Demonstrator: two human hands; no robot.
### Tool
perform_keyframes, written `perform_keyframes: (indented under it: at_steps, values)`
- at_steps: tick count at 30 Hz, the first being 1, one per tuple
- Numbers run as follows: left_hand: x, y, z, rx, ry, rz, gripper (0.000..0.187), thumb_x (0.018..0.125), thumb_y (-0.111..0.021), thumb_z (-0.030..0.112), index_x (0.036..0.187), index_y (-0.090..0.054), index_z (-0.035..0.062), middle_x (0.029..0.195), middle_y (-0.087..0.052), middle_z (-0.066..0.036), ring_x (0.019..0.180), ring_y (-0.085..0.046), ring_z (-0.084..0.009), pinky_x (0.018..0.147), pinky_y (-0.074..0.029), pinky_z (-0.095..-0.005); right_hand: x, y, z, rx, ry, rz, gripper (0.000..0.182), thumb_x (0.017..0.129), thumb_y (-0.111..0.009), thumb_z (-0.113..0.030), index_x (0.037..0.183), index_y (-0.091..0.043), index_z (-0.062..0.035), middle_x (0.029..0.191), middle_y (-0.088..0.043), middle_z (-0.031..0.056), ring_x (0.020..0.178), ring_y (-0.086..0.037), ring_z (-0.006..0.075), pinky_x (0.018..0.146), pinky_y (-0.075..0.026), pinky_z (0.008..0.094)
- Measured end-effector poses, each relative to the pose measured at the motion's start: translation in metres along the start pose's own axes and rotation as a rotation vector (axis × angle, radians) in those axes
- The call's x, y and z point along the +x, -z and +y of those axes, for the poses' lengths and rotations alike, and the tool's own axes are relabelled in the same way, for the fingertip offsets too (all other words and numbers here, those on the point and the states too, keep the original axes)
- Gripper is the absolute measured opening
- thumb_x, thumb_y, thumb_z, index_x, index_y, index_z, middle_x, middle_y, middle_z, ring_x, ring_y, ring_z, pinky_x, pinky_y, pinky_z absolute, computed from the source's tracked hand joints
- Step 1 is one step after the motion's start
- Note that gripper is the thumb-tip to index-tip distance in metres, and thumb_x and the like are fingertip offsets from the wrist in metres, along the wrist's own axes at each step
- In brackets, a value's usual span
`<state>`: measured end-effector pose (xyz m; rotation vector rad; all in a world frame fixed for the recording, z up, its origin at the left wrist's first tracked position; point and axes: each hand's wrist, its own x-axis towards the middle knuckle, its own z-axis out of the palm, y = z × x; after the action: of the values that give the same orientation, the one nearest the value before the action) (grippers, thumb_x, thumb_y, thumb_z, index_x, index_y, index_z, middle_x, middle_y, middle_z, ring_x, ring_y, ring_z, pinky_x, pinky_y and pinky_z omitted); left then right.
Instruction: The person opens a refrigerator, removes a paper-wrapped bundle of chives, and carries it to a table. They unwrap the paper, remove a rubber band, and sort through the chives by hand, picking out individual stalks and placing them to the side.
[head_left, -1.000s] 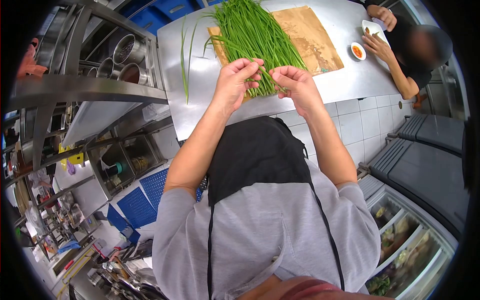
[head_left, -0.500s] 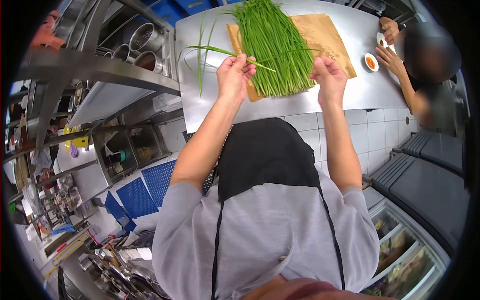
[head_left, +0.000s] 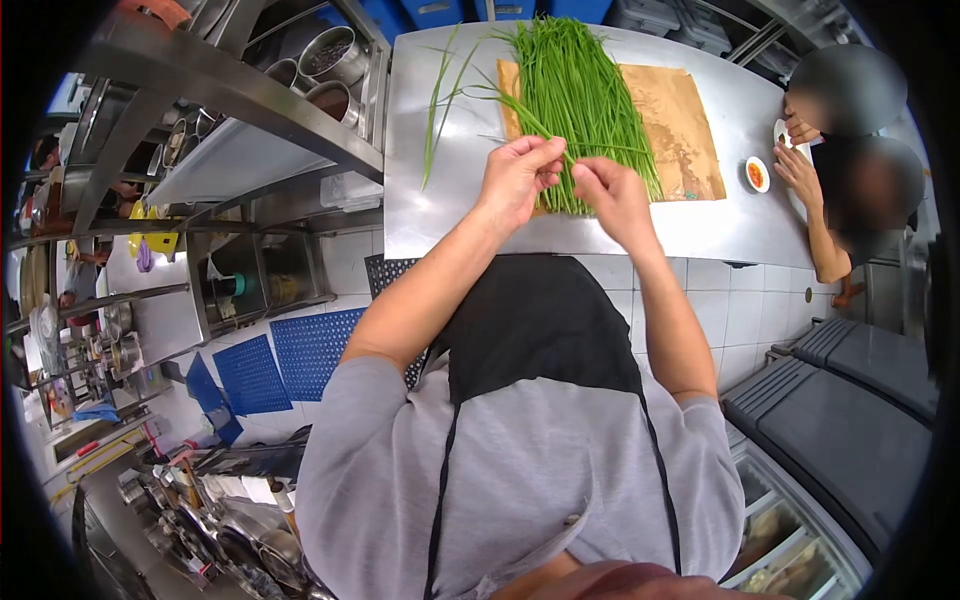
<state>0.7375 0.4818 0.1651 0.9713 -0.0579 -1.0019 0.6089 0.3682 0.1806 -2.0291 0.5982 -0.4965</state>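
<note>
A thick pile of long green garlic chives [head_left: 580, 90] lies on brown paper [head_left: 685, 130] on the steel table. Over its lower left part, my left hand [head_left: 522, 183] is closed on a few chive stalks, whose leaves trail up and to the left. My right hand [head_left: 615, 195] is pinched shut close beside it, near the cut ends of those stalks. Whatever sits between the right fingertips is hidden. Several loose chive leaves [head_left: 437, 125] lie apart on the bare metal left of the pile.
A small white bowl of orange-red food [head_left: 757, 174] stands on the steel table [head_left: 440, 220] at the right. Another person's hands [head_left: 797, 170] are by a white plate beyond it. Metal shelving with pots [head_left: 335, 55] borders the left side. Grey lidded units [head_left: 810, 400] stand lower right.
My right hand has moved left, close to my left hand. The single strand stretched toward my right hand no longer shows. My view has shifted, so the table sits lower and further right.
</note>
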Motion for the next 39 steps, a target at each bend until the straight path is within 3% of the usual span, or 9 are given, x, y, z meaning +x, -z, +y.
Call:
perform_keyframes:
  at_steps: [2, 3, 7, 18, 22, 29, 35, 38, 39]
  values:
    - [-0.001, -0.005, 0.000, -0.019, -0.004, -0.007, 0.011, 0.089, -0.070, 0.013, 0.095, -0.066, 0.0043, 0.084, -0.065, -0.002, 0.071, -0.059, -0.0094, 0.064, -0.049, -0.0240, -0.001, -0.002, -0.001, -0.026, -0.109, -0.081, 0.027, 0.092, -0.063, -0.027, 0.093, -0.070, -0.0014, 0.063, -0.061, 0.0119, 0.054, -0.055, 0.0170, 0.054, -0.044, 0.0336]
    - [0.002, -0.005, 0.002, -0.034, -0.014, -0.015, 0.011, 0.090, -0.069, 0.012, 0.096, -0.066, 0.0033, 0.083, -0.065, -0.002, 0.070, -0.059, -0.0092, 0.063, -0.049, -0.0234, -0.004, 0.001, -0.003, 0.046, -0.099, -0.091, 0.026, 0.092, -0.063, -0.026, 0.089, -0.069, -0.0001, 0.060, -0.057, 0.0069, 0.054, -0.052, 0.0120, 0.052, -0.041, 0.0306]
    - [0.022, 0.006, 0.016, -0.072, -0.059, -0.018, 0.011, 0.089, -0.069, 0.012, 0.094, -0.066, 0.0025, 0.078, -0.063, -0.001, 0.066, -0.059, -0.0092, 0.059, -0.050, -0.0224, -0.022, 0.020, -0.008, 0.206, -0.162, -0.149, 0.025, 0.093, -0.061, -0.022, 0.086, -0.069, 0.0013, 0.061, -0.053, -0.0014, 0.057, -0.046, 0.0060, 0.051, -0.036, 0.0242]
    - [0.059, 0.014, 0.046, -0.134, -0.037, 0.013, 0.009, 0.088, -0.069, 0.008, 0.092, -0.063, 0.0006, 0.073, -0.060, -0.002, 0.064, -0.058, -0.0106, 0.054, -0.050, -0.0227, -0.060, 0.067, -0.001, 0.317, -0.380, -0.174, 0.024, 0.093, -0.064, -0.025, 0.086, -0.071, -0.0037, 0.060, -0.048, -0.0064, 0.052, -0.038, 0.0019, 0.046, -0.029, 0.0201]
    - [0.096, 0.041, 0.065, -0.104, -0.109, 0.110, 0.007, 0.087, -0.069, 0.003, 0.087, -0.063, -0.0006, 0.075, -0.063, -0.006, 0.060, -0.058, -0.0103, 0.051, -0.050, -0.0215, -0.069, 0.081, 0.002, 0.322, -0.392, -0.153, 0.023, 0.093, -0.064, -0.024, 0.086, -0.071, -0.0035, 0.058, -0.047, -0.0063, 0.049, -0.037, 0.0016, 0.044, -0.027, 0.0194]
    - [0.110, 0.090, 0.093, 0.112, -0.328, 0.386, 0.012, 0.086, -0.072, 0.010, 0.089, -0.064, 0.0014, 0.075, -0.064, -0.003, 0.061, -0.055, -0.0078, 0.053, -0.045, -0.0193, -0.083, 0.114, 0.009, 0.287, -0.419, -0.086, 0.020, 0.092, -0.065, -0.018, 0.087, -0.071, 0.0006, 0.056, -0.050, -0.0038, 0.048, -0.039, 0.0034, 0.044, -0.029, 0.0197]
    - [0.078, 0.113, 0.082, 0.457, -0.343, 0.395, 0.022, 0.088, -0.070, 0.025, 0.084, -0.067, 0.0033, 0.072, -0.065, -0.003, 0.060, -0.055, -0.0087, 0.056, -0.045, -0.0242, -0.044, 0.106, -0.017, 0.429, -0.311, -0.063, 0.018, 0.091, -0.065, -0.017, 0.090, -0.068, 0.0007, 0.061, -0.056, 0.0011, 0.053, -0.046, 0.0073, 0.052, -0.037, 0.0218]
    - [0.047, 0.130, 0.074, 1.177, -0.481, 0.549, 0.031, 0.088, -0.067, 0.031, 0.084, -0.067, 0.0003, 0.070, -0.066, -0.010, 0.061, -0.060, -0.0211, 0.062, -0.049, -0.0323, 0.004, 0.092, -0.057, 0.467, -0.187, -0.041, 0.019, 0.092, -0.064, -0.020, 0.092, -0.068, -0.0009, 0.063, -0.057, 0.0014, 0.053, -0.047, 0.0078, 0.053, -0.037, 0.0219]
    - [0.024, 0.120, 0.077, 1.374, -0.483, 0.588, 0.033, 0.086, -0.067, 0.031, 0.090, -0.066, -0.0016, 0.082, -0.067, -0.020, 0.070, -0.064, -0.0365, 0.071, -0.052, -0.0429, 0.022, 0.086, -0.072, 0.517, -0.072, -0.058, 0.024, 0.093, -0.063, -0.020, 0.100, -0.068, 0.0023, 0.065, -0.058, 0.0014, 0.056, -0.048, 0.0076, 0.054, -0.037, 0.0218]
